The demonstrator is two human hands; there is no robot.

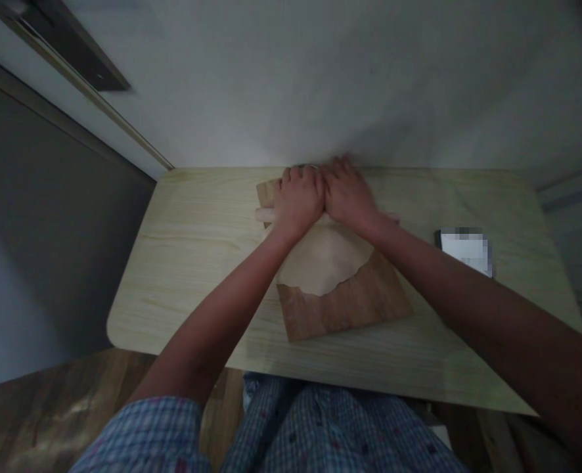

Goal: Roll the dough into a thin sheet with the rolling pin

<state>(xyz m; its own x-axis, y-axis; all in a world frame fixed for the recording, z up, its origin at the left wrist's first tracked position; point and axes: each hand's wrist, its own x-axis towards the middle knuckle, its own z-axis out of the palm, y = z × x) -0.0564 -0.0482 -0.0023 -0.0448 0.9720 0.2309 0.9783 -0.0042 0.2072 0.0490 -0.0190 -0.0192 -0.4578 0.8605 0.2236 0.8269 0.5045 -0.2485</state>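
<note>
A wooden rolling pin [265, 215] lies crosswise over a pale, flattened sheet of dough [325, 259] on a brown wooden board [350, 307]. My left hand [301, 197] is on the pin, its fingers bent over the far side. Against it, thumbs close together, my right hand [349, 194] rests its palm on the pin. The right fingers stretch forward, a little apart, with blurred tips. Both hands hide the middle of the pin and the far part of the dough. The dough's near edge is uneven and leaves the front of the board showing.
The board sits on a light wood-grain table [187, 263] set against a pale wall [320, 85]. To the right of my right forearm lies a dark-edged flat object with a pixelated bright face [466, 251]. Past the table's left end stands a grey panel [59, 177].
</note>
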